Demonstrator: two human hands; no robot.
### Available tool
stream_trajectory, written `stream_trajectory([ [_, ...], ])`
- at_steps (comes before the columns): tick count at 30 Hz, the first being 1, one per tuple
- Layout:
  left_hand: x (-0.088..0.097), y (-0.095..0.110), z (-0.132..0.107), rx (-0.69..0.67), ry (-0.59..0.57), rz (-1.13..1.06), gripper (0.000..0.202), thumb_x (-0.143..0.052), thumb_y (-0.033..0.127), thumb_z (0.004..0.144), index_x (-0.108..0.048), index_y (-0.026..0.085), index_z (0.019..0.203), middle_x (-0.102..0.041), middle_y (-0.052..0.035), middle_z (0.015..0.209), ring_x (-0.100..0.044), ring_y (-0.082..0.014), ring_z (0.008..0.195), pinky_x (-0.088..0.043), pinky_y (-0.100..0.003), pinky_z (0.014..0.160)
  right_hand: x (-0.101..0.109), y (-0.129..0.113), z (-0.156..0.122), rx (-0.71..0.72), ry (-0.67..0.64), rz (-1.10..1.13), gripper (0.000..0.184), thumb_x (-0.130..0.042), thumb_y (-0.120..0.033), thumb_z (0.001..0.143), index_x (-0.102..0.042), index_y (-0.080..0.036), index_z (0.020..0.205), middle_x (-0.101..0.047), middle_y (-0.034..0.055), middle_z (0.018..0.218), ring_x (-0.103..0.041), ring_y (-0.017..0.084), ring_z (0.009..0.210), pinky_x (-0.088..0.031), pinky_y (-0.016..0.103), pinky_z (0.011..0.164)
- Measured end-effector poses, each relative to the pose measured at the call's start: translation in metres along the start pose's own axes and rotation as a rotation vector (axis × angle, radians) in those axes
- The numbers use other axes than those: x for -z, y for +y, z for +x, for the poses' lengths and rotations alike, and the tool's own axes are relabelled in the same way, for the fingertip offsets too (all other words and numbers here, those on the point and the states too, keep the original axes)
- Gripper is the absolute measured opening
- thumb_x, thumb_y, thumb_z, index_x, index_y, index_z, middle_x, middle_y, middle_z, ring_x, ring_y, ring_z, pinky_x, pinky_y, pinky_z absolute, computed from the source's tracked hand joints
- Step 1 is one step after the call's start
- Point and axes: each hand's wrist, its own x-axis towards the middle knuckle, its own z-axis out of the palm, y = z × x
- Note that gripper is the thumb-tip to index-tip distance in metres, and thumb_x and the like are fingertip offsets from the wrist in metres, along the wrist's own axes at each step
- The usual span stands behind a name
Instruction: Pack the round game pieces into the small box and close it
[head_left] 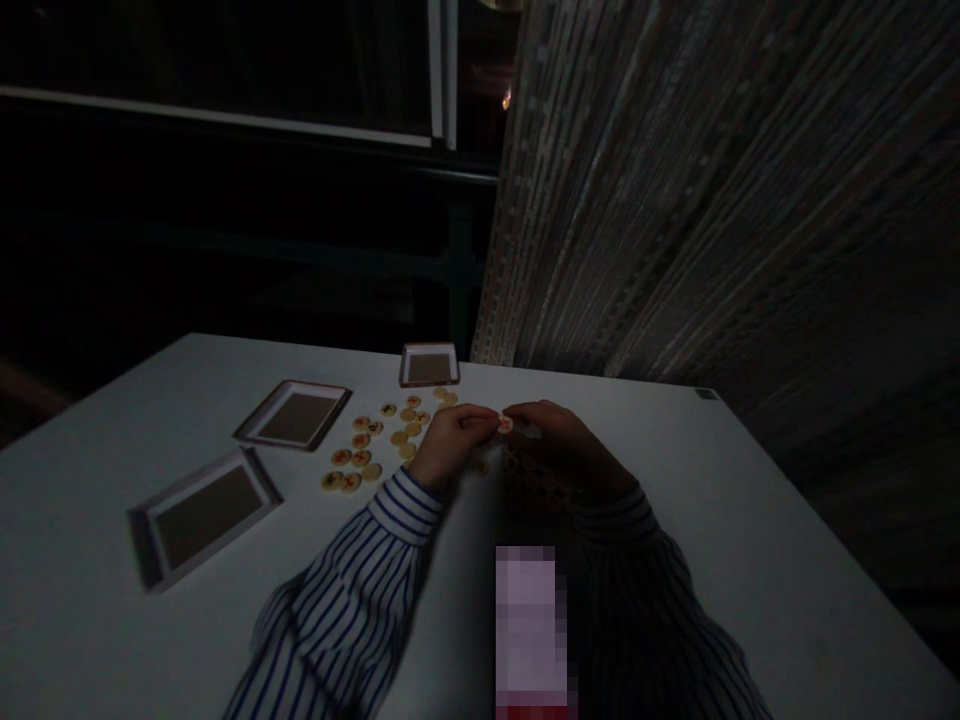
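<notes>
Red-marked disc (pixel 506 425) pinched in left hand (pixel 455 440); right hand (pixel 561 437) curls just beside it, hold unclear. More discs (pixel 361 440) lie left of left hand. Apparently handling 1 disc; next move likely wants light touch.

No text you can read out. Round piece (pixel 505 425) you hold: red character on its face, strokes too small to make out. Loose pieces (pixel 361 458) on table (pixel 765 560), to your left: red characters on several, black on others, Chinese as far as dim view lets you tell. Small dark patch (pixel 706 394) at table's far right corner: unreadable.
</notes>
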Motion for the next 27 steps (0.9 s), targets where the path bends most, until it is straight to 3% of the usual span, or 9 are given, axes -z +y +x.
stream_trajectory([
  [14, -0.002, -0.014, 0.005, -0.038, 0.016, 0.070, 0.022, -0.070, 0.028, 0.058, -0.067, 0.012, 0.073, -0.064, -0.0019, 0.064, -0.054, -0.0102, 0.058, -0.041, -0.021, 0.055, -0.006, 0.011, 0.001, 0.000, -0.045, -0.124, 0.025, -0.056, -0.034, 0.079, -0.060, -0.019, 0.098, -0.063, 0.0061, 0.092, -0.055, 0.018, 0.085, -0.041, 0.030, 0.076],
  [24, 0.001, -0.010, 0.003, -0.079, -0.089, 0.230, 0.023, -0.061, 0.030, 0.067, -0.068, 0.010, 0.077, -0.060, -0.0018, 0.065, -0.050, -0.0093, 0.058, -0.038, -0.021, 0.054, -0.007, 0.009, 0.000, -0.025, -0.079, -0.157, 0.023, -0.052, -0.033, 0.081, -0.060, -0.021, 0.098, -0.064, 0.0045, 0.090, -0.055, 0.016, 0.081, -0.038, 0.028, 0.072],
  [27, 0.004, -0.011, 0.004, -0.121, -0.110, 0.326, 0.024, -0.057, 0.030, 0.069, -0.067, 0.011, 0.078, -0.060, -0.0017, 0.065, -0.051, -0.0102, 0.059, -0.039, -0.021, 0.055, -0.006, 0.010, 0.000, -0.052, -0.144, -0.178, 0.024, -0.052, -0.033, 0.080, -0.061, -0.020, 0.098, -0.063, 0.0053, 0.090, -0.054, 0.016, 0.083, -0.037, 0.027, 0.072],
])
